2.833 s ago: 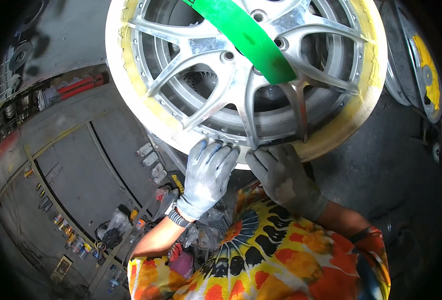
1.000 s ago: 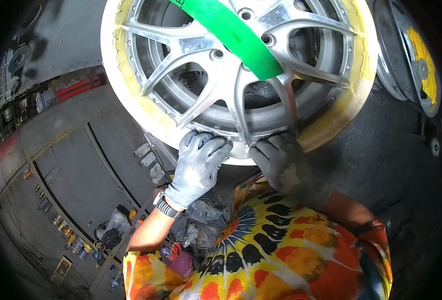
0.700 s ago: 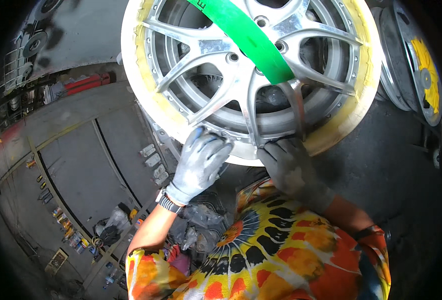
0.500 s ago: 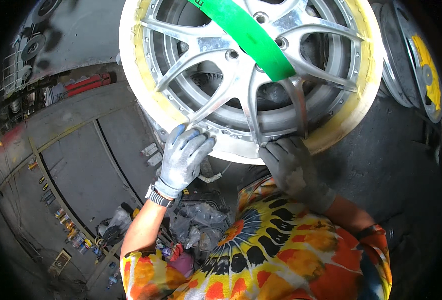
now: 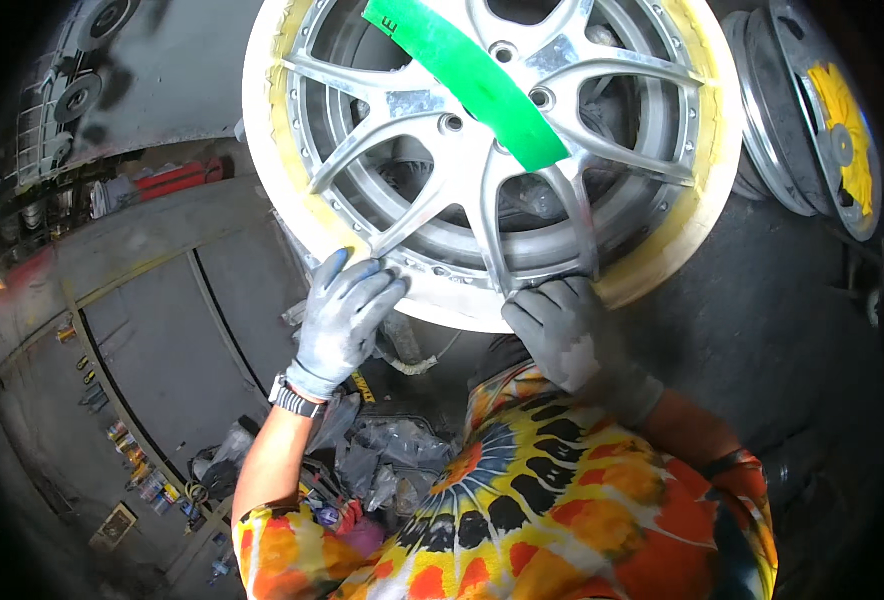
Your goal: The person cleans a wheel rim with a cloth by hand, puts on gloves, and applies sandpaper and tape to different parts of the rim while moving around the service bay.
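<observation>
A large silver alloy wheel (image 5: 474,180) with split spokes fills the upper middle. Yellow masking tape (image 5: 700,180) runs along the inside of its pale outer lip. Between my hands, no yellow shows on the lip. My left hand (image 5: 340,315), in a grey glove with blue-stained fingertips, lies on the lower left of the lip, fingers stretched and slightly apart, by an end of the tape. At the bottom of the lip, my right hand (image 5: 565,325), in a darker grey glove, has its fingers bent against the inner edge. What is under those fingers is hidden.
A green strip (image 5: 482,95) lies across the wheel's hub. More wheels stand at the right, one with a yellow cloth (image 5: 847,135) in it. Clear plastic bags (image 5: 397,445) lie below my left arm. A red tool (image 5: 177,175) and several small bottles sit farther left.
The wheel appears slightly lower and left in view, and both hands shift left with it. My left hand's fingers spread a little more; my right hand stays bent at the lip.
</observation>
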Available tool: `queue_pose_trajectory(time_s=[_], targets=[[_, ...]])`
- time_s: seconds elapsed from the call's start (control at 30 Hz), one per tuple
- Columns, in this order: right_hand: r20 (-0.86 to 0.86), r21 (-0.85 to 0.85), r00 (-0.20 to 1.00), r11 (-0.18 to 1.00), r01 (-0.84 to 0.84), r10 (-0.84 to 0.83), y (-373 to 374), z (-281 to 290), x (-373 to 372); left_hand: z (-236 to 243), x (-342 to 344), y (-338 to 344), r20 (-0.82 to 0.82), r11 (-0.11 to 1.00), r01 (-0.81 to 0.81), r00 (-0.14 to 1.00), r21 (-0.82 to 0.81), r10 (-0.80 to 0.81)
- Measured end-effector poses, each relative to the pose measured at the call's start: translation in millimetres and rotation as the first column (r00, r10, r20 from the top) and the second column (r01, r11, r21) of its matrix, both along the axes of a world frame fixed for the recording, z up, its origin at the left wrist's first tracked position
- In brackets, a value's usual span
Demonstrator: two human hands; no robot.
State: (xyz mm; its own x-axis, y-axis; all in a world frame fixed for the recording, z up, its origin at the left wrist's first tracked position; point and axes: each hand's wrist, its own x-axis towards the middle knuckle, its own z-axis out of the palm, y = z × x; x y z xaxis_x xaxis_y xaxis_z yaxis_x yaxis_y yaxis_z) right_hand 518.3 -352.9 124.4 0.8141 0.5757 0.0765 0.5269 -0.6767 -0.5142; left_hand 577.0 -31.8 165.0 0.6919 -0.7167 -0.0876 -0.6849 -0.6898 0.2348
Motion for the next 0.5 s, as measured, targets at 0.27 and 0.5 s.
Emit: queue_pose_trajectory(time_s=[0.27,0.5], targets=[[0.017,-0.044,1.000,0.999,-0.025,0.025,-1.0,4.5,-2.9,-0.9,-1.1,7.4,-0.003,0.997,-0.022,1.000,-0.071,0.022],[0.375,0.035,0.926,0.998,-0.057,0.040,-20.4,19.3,14.5,16.7,-31.5,-36.1,0.063,0.984,-0.175,0.983,0.015,0.174]])
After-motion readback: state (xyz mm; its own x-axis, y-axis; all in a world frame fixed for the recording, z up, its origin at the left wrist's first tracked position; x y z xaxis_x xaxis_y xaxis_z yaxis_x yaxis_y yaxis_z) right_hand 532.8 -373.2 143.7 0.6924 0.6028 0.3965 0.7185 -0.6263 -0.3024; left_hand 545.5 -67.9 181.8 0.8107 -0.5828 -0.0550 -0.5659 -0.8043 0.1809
